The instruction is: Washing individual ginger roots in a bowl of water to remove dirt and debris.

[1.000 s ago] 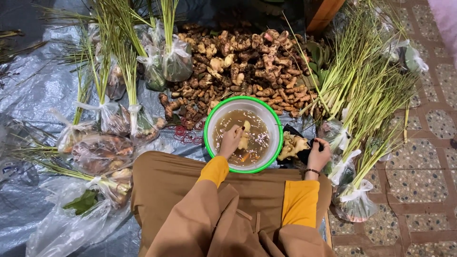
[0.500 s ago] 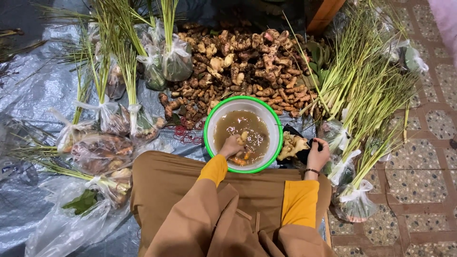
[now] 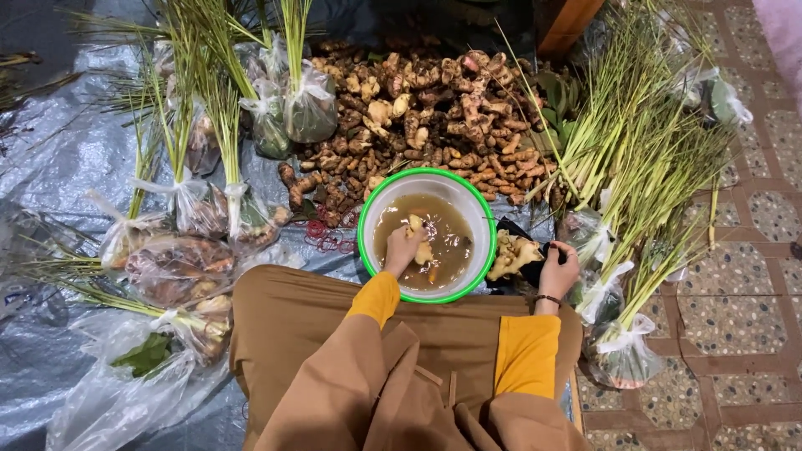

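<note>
A single camera, worn on the person's head, looks almost straight down over the lap and knees. The left hand (image 3: 403,248) sits near the middle of the frame, in a green-rimmed basin (image 3: 368,219); the right hand (image 3: 558,269) lies just right of it. Beyond the hands, toward the top edge, the view reaches a heap of roots (image 3: 426,108). It stands high enough to take in plastic sheeting (image 3: 58,159) left of the left hand and tiled floor (image 3: 752,276) right of the right hand.

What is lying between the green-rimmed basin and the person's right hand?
In the head view, a pale washed root piece on a dark cloth lies between the basin and the right hand.
</note>
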